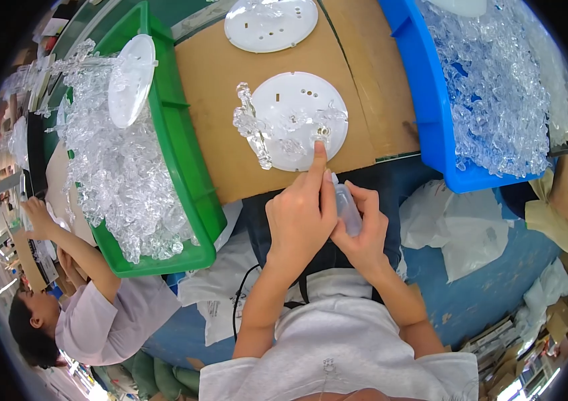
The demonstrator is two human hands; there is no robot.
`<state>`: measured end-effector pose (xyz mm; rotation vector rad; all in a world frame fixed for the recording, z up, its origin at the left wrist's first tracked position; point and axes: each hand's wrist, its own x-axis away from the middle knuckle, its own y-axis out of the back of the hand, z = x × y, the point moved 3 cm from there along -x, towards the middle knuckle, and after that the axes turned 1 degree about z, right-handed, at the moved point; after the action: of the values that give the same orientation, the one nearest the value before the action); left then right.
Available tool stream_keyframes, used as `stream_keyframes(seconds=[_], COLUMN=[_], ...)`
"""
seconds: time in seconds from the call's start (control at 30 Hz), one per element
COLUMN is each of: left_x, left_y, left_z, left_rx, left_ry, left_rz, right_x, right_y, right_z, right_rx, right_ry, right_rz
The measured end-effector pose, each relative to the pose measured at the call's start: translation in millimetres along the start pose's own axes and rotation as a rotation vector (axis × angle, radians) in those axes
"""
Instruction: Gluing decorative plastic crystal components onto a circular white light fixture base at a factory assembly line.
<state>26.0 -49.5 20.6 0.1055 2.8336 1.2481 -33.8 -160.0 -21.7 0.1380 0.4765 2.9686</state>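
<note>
On cardboard (210, 147) lay two white discs (300, 109); over the nearer, the left hand (300, 210) stretched one finger, the others curled, their hold unclear; the right hand (367, 227) clamped one bottle (345, 206), between one green bin (175, 144) and one blue bin (431, 93)

No words or numbers can be read. Below and left of the left hand's (302, 212) fingers (319, 159), a white plastic bag (215, 322) shows small grey marks, too blurred to decipher; farther below the fingers, the pale T-shirt (377, 351) bears a small motif.
</note>
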Motion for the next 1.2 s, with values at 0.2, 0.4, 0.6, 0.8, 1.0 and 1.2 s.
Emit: stream_keyframes(seconds=[0.2,0.4,0.6,0.8,1.0,1.2], left_x=[-1,-2,-3,-3,-2,1], left_y=[1,1,3,3,2,0], left_z=[-5,-11,-9,-7,-8,-4], left_rx=[-0.086,-0.176,-0.146,-0.16,-0.14,-0.129], left_ry=[-0.033,-0.071,-0.064,-0.078,-0.074,-0.068], left_rz=[0.041,0.081,0.098,0.099,0.086,0.079], right_x=[-4,-2,-4,-24,-39,-32], right_y=[-5,-11,11,35,38,36], right_z=[1,-3,3,6,9,7], right_rx=[0.032,-0.033,-0.107,-0.096,0.076,-0.002], right_ry=[0.0,0.04,-0.046,-0.065,-0.03,-0.043], right_rz=[0.048,-0.039,0.038,0.019,0.093,0.086])
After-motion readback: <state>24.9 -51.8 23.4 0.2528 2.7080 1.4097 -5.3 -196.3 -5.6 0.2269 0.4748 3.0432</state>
